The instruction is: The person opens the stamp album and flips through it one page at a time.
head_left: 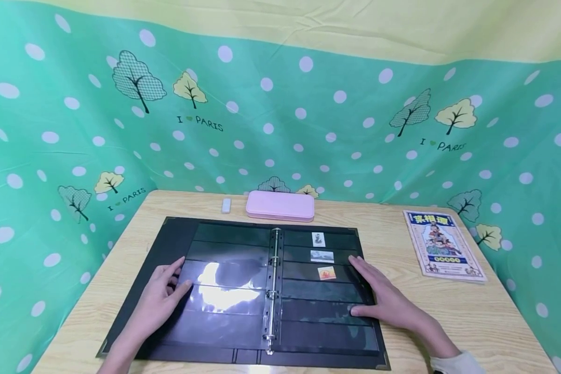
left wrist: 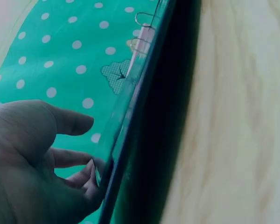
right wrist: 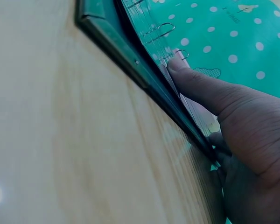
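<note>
A black ring-binder stamp album [head_left: 243, 355] lies open flat on the table, its metal rings down the middle. On the right page three small stamps sit in clear strips: a portrait stamp [head_left: 318, 239], a grey landscape stamp [head_left: 322, 256] and an orange stamp [head_left: 327, 273]. My left hand [head_left: 158, 298] rests at the outer edge of the left page, fingers loosely bent and thumb apart. At the right page's outer edge is my right hand [head_left: 388, 298], thumb and fingers spread. The right wrist view shows its thumb [right wrist: 196, 84] touching the page; the other fingertips are partly hidden.
Behind the album stand a pink case [head_left: 280, 206] and a small white block [head_left: 226, 205]. A colourful printed booklet [head_left: 444, 245] lies on the wooden table [head_left: 392, 241] at the right. A green dotted curtain [head_left: 271, 130] encloses the table's back and sides.
</note>
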`<state>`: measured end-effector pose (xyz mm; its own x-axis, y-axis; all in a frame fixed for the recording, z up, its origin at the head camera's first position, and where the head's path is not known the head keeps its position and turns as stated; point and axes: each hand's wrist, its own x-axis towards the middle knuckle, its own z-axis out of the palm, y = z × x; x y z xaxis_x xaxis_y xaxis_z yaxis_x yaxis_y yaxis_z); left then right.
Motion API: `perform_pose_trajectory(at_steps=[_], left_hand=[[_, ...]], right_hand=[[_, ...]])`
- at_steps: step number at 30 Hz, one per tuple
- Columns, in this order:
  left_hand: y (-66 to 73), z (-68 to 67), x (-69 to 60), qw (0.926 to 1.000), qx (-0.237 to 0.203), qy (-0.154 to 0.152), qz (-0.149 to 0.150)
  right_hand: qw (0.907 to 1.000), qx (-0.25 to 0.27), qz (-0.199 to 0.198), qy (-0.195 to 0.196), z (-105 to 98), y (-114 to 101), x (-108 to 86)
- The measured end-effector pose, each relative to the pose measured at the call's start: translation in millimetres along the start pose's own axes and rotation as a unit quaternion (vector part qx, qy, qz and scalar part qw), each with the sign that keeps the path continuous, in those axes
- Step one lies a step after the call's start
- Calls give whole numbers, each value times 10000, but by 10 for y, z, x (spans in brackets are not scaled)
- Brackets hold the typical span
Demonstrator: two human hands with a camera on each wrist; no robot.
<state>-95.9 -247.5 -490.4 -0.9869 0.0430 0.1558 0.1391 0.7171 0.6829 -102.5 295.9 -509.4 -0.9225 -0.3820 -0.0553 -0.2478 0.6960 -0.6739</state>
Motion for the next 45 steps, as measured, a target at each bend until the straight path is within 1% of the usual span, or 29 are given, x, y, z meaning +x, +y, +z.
perform_pose_trajectory(at_steps=[2,6,9,11,15,17,22,24,28,31,35,38,41,43,45], left_hand=[[-7,12,3,10000,43,-57,-65],[-16,29,-6,9990,190,-320,-264],[-21,57,-28,9984,259,-425,-283],[-27,86,-39,9982,341,-435,-219],[-51,137,-53,9982,513,-326,5],[-64,150,-58,9980,576,-262,67],[-86,178,-53,9983,540,-218,23],[-91,195,-51,9985,516,-154,41],[-95,233,-61,9983,540,99,185],[-102,255,-75,9971,615,304,331],[-114,271,-84,9957,671,421,475],[-120,263,-82,9964,637,331,448],[-124,252,-64,9975,590,73,380],[-126,247,-49,9972,637,-105,384],[-125,247,-37,9963,710,-254,419]], right_hand=[[10000,7,5,-4,0,-2,-1],[10000,-6,20,-11,2,-6,2],[10000,-22,23,-21,-1,-13,7],[10000,-41,16,-22,-5,-19,8],[10000,-75,32,-19,-12,-28,2],[9999,-105,30,-23,-13,-29,-1],[9999,-141,42,-28,-29,-38,-19],[9998,-174,44,-4,-50,-45,-21],[9994,-313,-30,172,-106,-59,0],[9981,-465,-134,371,-164,-68,56],[9965,-645,-184,498,-260,-64,157],[9958,-759,-182,476,-321,-42,243],[9951,-883,-165,418,-357,1,322],[9945,-953,-193,379,-370,34,373],[9940,-991,-303,360,-379,66,424]])
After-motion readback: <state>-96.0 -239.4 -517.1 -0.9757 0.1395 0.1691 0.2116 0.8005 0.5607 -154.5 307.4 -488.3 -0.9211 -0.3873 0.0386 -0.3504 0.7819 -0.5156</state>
